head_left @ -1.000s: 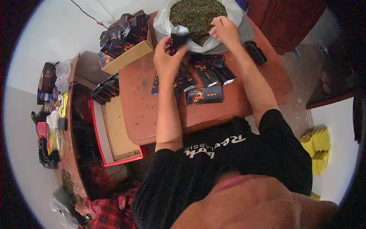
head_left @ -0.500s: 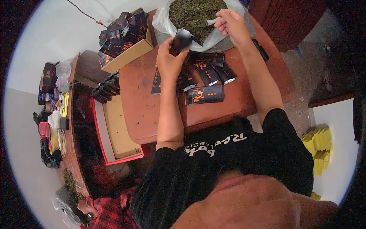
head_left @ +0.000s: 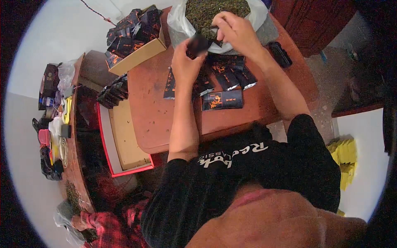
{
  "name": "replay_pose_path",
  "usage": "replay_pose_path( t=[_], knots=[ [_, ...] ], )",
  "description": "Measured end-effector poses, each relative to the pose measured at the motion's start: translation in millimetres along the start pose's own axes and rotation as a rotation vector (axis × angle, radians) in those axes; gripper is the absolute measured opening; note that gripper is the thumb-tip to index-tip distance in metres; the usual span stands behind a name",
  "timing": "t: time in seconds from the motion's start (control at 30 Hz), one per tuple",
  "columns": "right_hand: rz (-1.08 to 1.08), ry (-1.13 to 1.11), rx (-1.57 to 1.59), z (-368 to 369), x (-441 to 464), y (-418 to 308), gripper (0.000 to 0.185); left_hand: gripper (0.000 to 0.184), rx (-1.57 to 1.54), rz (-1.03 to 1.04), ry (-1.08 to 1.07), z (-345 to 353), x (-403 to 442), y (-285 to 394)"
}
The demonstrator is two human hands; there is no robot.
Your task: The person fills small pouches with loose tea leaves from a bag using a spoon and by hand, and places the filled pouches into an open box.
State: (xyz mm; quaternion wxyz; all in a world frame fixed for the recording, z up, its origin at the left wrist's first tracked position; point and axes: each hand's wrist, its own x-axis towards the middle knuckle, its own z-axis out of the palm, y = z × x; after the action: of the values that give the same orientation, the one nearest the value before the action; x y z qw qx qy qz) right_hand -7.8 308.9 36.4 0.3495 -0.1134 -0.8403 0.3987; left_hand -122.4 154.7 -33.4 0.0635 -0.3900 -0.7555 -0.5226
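My left hand (head_left: 187, 62) is closed round a black pouch (head_left: 197, 44), whose upper part is blurred. It is held upright at the near edge of a clear plastic bag (head_left: 178, 20) full of loose tea leaves (head_left: 206, 12). My right hand (head_left: 233, 33) is closed over the tea, just right of the pouch. In its fingers is what looks like a thin spoon, mostly hidden by the hand. Below my hands, several black tea packets (head_left: 222, 100) with orange print lie on the brown table (head_left: 157, 115).
An open cardboard box (head_left: 140, 56) heaped with black packets stands at the table's back left. Below it is a red-edged box (head_left: 124, 140). A black case (head_left: 280, 54) lies at right. Yellow packs (head_left: 345, 153) are stacked far right. Another person's checked sleeve (head_left: 109, 229) shows at lower left.
My right hand has moved left and slightly down, close to the pouch. The left hand has stayed nearly in place, holding the pouch.
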Motion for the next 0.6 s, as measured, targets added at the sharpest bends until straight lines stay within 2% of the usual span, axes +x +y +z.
replay_pose_path(
  t=[0.07,0.2,0.3,0.43,0.6],
  knots=[
    [-0.190,-0.013,-0.135,7,-4,-1,0.023,0.054,-0.012,-0.015,-0.007,-1,-2,0],
    [-0.306,-0.027,-0.231,6,-9,-12,0.020,0.058,0.037,-0.050,-0.019,-4,-2,5],
    [-0.193,0.045,-0.142,-4,-5,-23,0.023,0.059,0.019,-0.055,-0.016,-4,-2,2],
    [0.046,0.068,-0.218,-32,8,-35,0.026,0.060,-0.028,-0.080,-0.030,-8,-2,8],
    [0.160,-0.120,-0.369,-42,21,6,0.027,0.059,0.008,-0.026,0.032,-8,-2,3]
  ],
)
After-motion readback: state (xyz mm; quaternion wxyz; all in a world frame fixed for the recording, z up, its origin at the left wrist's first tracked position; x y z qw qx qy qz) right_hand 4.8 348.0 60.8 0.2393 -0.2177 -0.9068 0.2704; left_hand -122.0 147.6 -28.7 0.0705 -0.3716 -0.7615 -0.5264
